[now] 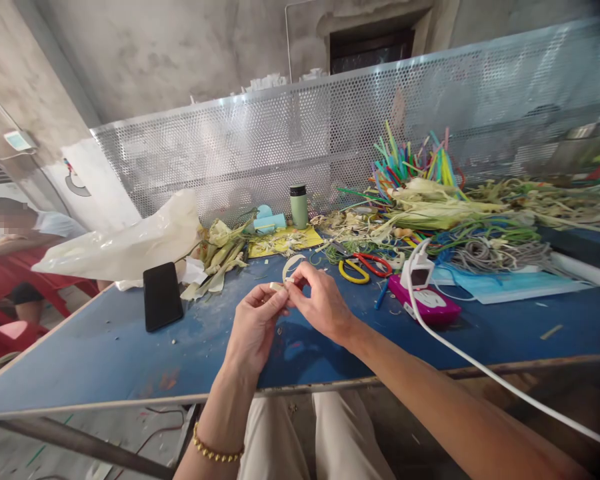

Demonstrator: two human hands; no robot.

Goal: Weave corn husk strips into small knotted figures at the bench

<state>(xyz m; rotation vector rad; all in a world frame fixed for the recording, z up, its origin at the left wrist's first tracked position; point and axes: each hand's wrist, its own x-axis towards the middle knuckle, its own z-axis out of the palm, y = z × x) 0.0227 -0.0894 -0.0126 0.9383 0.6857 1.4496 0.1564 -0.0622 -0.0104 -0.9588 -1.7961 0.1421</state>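
Close together above the blue table, my two hands meet with their fingertips almost touching. My left hand (253, 327), below a gold beaded bracelet (215, 455), pinches a narrow cream-coloured strip (287, 268). The thumb and fingers of my right hand (325, 303) are closed on the same strip, which curls up in a loop behind the fingertips. What the strip is made of I cannot make out. Scissors with a red and a yellow handle (353, 272) lie just beyond my right hand.
A black phone (163, 297) lies left on the blue table (90, 357). Behind are a plastic bag (130, 243), dried husks (225, 250), a green tumbler (299, 208) and coloured stems (415, 163). At right, a white cable (485, 369) crosses the edge near a magenta box (430, 305). Another person sits far left.
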